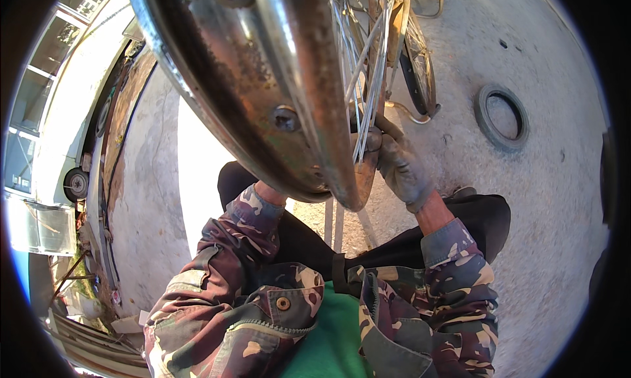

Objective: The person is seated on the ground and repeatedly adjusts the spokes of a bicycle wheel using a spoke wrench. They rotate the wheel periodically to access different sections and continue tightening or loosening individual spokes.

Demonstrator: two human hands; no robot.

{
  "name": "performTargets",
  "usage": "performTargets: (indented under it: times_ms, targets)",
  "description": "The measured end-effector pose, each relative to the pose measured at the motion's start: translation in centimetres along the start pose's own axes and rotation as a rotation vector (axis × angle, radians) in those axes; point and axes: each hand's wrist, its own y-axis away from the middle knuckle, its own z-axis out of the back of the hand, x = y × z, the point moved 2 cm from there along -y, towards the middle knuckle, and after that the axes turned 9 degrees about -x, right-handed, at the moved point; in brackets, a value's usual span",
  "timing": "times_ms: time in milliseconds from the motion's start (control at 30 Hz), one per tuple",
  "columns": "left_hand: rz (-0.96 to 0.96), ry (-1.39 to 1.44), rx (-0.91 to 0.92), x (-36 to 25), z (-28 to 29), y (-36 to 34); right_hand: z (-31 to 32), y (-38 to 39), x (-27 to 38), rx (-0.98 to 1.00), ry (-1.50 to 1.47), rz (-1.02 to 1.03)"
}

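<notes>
Right of the slanting rim [256, 82], your gloved right hand [406, 171] curls nearest the spokes [374, 82]; rim hides your left hand, both grips unclear.

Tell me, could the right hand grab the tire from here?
Probably not without leaning or moving: the tire lies on the ground ahead and to the right, seemingly past arm's reach, and the right hand is by the rim. Nothing visible blocks the way.
</notes>
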Motion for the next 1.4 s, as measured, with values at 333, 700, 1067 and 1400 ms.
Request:
performTargets:
  times_ms: [333,700,1067,1400]
  targets:
    - [-0.159,-0.16,-0.152,-0.9,0.5,0.3,0.1,-0.3,0.0,-0.011,-0.007,0.049]
    - [0.003,0.319,0.072,1.9,1.5,1.9,0.2,-0.1,0.3,-0.082,0.036,0.008]
    - [-0.143,0.303,0.143,4.1,1.8,0.9,0.5,-0.3,0.1,-0.108,0.063,0.021]
    - [-0.185,0.395,0.121,4.6,1.4,1.2,0.7,-0.4,0.0,-0.123,0.056,-0.005]
